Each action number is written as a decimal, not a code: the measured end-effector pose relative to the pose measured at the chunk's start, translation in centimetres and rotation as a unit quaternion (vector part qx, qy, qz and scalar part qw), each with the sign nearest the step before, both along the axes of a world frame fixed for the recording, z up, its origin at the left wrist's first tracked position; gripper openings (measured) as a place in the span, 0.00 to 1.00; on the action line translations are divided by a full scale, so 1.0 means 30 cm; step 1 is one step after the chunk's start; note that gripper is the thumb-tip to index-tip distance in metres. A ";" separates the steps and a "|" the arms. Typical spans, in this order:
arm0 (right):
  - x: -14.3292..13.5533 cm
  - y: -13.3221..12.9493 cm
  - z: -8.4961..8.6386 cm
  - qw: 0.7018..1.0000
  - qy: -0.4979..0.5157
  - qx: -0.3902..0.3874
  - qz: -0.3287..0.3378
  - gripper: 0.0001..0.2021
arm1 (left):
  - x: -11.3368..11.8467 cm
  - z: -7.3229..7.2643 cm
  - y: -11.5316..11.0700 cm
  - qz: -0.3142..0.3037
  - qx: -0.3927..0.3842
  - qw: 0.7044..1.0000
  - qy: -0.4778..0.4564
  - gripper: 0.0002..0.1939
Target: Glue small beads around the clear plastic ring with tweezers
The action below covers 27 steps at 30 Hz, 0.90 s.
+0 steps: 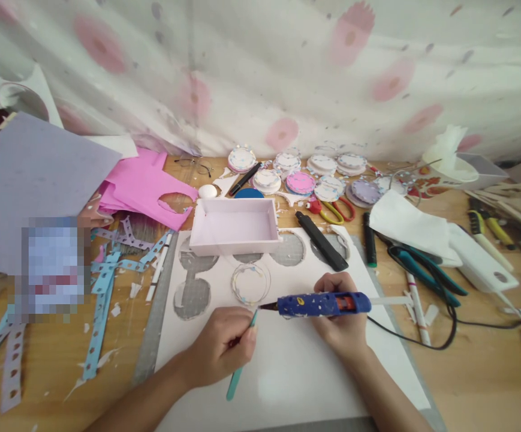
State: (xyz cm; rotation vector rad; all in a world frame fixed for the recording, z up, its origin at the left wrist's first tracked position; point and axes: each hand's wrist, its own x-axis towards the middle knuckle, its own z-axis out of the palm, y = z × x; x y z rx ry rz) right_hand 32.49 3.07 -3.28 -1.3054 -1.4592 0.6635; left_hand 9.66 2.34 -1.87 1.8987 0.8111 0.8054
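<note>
The right hand (343, 321) is wrapped around the grip of a blue, paint-flecked hot glue gun (321, 304), held level with its dark nozzle pointing left. The left hand (222, 351) pinches a slim teal stick (241, 360) between fingers and thumb; the stick's upper end sits just beside the nozzle tip. Both hands rest over a white foam sheet with round cut-outs (296, 366), which lies on a grey cutting mat (152, 330). A thin ring-shaped paper piece (250, 283) lies on the sheet just beyond the nozzle. A shallow pale pink rectangular box (235, 227) stands behind it, near red-handled scissors (332, 210).
</note>
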 end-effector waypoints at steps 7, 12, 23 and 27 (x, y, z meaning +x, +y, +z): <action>-0.001 0.003 -0.003 1.000 -0.016 0.012 -0.003 0.15 | 0.000 -0.004 0.001 -0.002 0.000 1.000 0.000 0.21; 0.000 0.002 -0.003 1.000 -0.018 0.018 0.002 0.15 | -0.001 -0.001 0.001 -0.002 0.001 1.000 0.001 0.21; 0.008 -0.003 0.001 0.999 -0.033 0.027 -0.031 0.15 | -0.003 -0.008 -0.001 0.003 -0.004 1.000 -0.005 0.23; 0.058 -0.009 0.029 0.996 -0.038 0.052 -0.066 0.14 | -0.007 -0.021 -0.004 0.020 -0.005 1.000 -0.010 0.24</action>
